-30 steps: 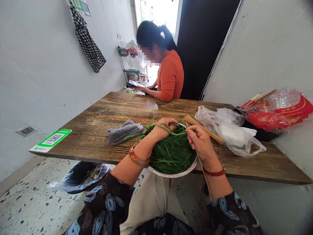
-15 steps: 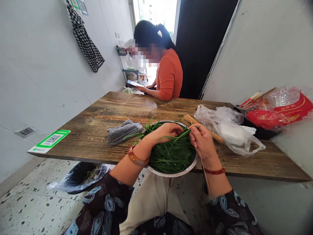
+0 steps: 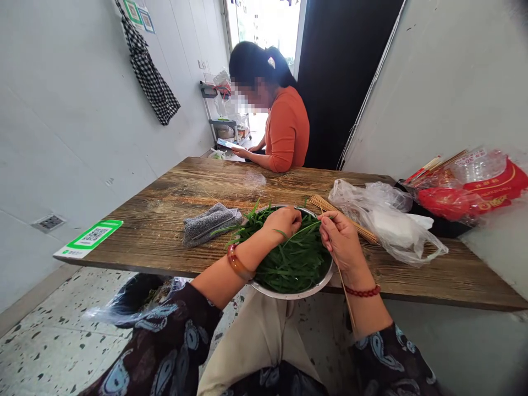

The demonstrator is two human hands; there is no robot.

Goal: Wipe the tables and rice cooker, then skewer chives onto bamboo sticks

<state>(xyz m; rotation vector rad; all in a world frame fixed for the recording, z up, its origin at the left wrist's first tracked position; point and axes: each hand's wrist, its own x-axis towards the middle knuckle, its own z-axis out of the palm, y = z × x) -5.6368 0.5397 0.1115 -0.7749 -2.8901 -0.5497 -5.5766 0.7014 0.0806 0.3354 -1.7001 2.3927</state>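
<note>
A round metal bowl [image 3: 297, 295] full of long, flat green leaves that look like garlic chives [image 3: 295, 264] rests at the table's front edge, over my lap. My left hand [image 3: 284, 221] dips into the far part of the bowl, its fingers curled in among the leaves, fingertips partly hidden. At the bowl's right rim, my right hand [image 3: 339, 237] pinches a thin bamboo skewer [image 3: 345, 294], which slants down along my wrist. A few leaves reach from the bowl to the fingertips of this hand, at the skewer's upper end.
A folded grey cloth [image 3: 210, 224] lies left of the bowl. Bamboo skewers [image 3: 324, 203] and a clear plastic bag [image 3: 391, 223] with something white are at the right, near red packaging [image 3: 487, 190]. A person in orange [image 3: 289, 129] sits beyond the wooden table [image 3: 165, 203]. A lined bin [image 3: 140, 297] stands below.
My left hand has turned down and its fingers have closed in among the leaves. The right hand stays almost in place with the skewer. The view has shifted slightly.
</note>
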